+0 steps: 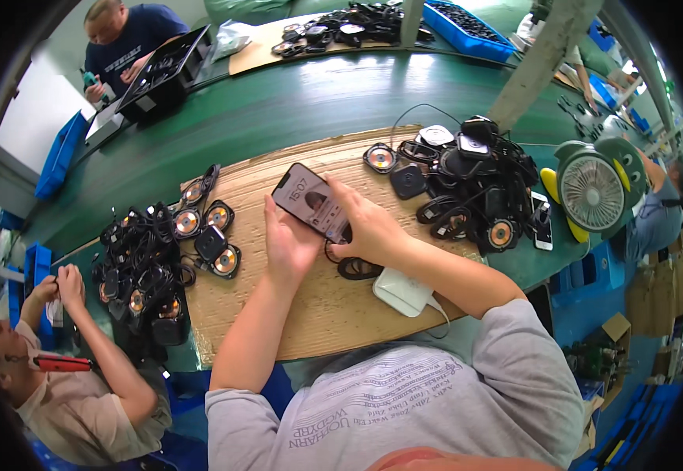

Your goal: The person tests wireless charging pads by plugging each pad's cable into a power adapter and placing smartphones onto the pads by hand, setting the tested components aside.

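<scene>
A smartphone (310, 202) with a lit lock screen is tilted between my two hands above the cardboard sheet (278, 322). My left hand (290, 245) is at its lower left edge, with part of the fingers hidden behind it. My right hand (369, 224) grips the right edge. Below the right hand lie a black coiled cable (358, 268) and a white square device (406, 292) with a white cord. Black cabled pads with exposed copper coils form a left pile (149, 263) and a right pile (475, 180).
At right stand a cartoon-shaped fan (593, 188) and a second, white-framed phone (542, 221). The green conveyor belt (294, 106) runs behind the cardboard. A co-worker (82, 369) sits at left; another person (133, 43) works beyond the belt beside a black bin (164, 74).
</scene>
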### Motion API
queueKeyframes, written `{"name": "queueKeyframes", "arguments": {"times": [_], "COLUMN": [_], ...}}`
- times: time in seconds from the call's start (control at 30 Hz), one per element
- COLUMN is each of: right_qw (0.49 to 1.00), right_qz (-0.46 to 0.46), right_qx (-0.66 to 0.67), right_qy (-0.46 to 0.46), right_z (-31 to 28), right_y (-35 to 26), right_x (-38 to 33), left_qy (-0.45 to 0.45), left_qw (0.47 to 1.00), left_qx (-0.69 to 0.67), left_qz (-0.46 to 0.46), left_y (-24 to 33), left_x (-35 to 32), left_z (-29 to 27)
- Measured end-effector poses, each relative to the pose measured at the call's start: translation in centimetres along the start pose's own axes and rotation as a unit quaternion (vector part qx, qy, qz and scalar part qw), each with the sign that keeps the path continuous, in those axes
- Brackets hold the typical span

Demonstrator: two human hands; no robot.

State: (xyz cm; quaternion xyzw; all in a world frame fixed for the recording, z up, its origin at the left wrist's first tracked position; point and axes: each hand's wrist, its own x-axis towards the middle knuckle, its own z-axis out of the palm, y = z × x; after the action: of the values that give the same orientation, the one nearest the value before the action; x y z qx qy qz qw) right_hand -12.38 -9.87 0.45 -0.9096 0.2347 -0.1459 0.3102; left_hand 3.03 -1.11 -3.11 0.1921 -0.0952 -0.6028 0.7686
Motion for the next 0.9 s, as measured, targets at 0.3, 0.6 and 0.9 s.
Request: {"name": "queueKeyframes", "arguments": {"times": [0.3,0.6,0.9], "right_qw": [0.994,0.991,0.991], "right_qz": [-0.058,-0.031,-0.083], "right_qx": [0.030,0.103,0.081], "right_qy": [0.090,0.084,0.060], "right_z": [0.4,0.2,0.0], "right_y": [1.5,2.3,1.9], "right_x": [0.2,0.4,0.2], "left_qy": [-0.016,-0.040,-0.141], "left_qw": [1.000,0.998,0.984], "left_qx": [0.020,-0.007,0.003], "left_qz": [-0.001,-0.042,-0.106], "left_y": [0.0,0.0,0.2], "left_x": [-0.2,-0.2,-0.3], "left_z": [0.3,-0.9,-1.2]}}
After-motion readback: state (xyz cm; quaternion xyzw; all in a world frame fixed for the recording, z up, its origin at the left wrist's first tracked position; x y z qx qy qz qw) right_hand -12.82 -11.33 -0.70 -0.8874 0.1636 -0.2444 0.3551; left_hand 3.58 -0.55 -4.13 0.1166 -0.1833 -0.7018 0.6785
